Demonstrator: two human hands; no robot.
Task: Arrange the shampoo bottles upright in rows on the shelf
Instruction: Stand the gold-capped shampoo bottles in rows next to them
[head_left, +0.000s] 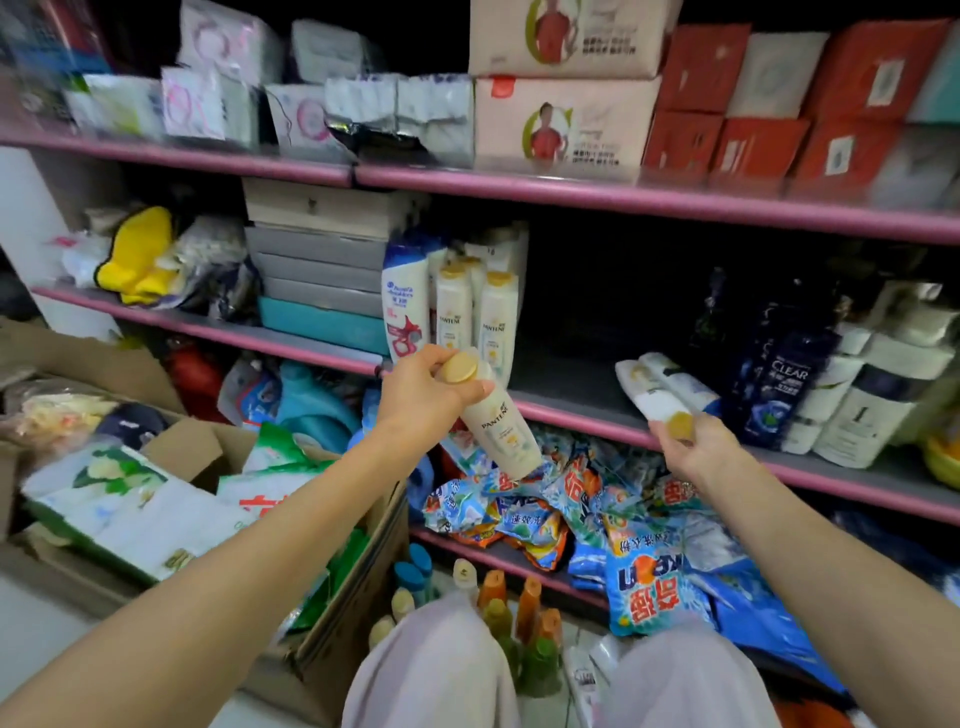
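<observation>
Gripping cream bottle (501, 426) cap-up, tilted; left hand (423, 389) at cap.

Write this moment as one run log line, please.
left hand: holds Pantene bottle by cap, tilted | right hand: grips lying bottle cap | shelf: three bottles upright

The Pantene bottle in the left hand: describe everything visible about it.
The Pantene bottle is cream-white, glossy plastic by its look, with a round gold cap and a yellow flower printed under the logo. The left hand grips it around the neck, cap end up. It hangs tilted in the air before the shelf edge, touching nothing else.
</observation>
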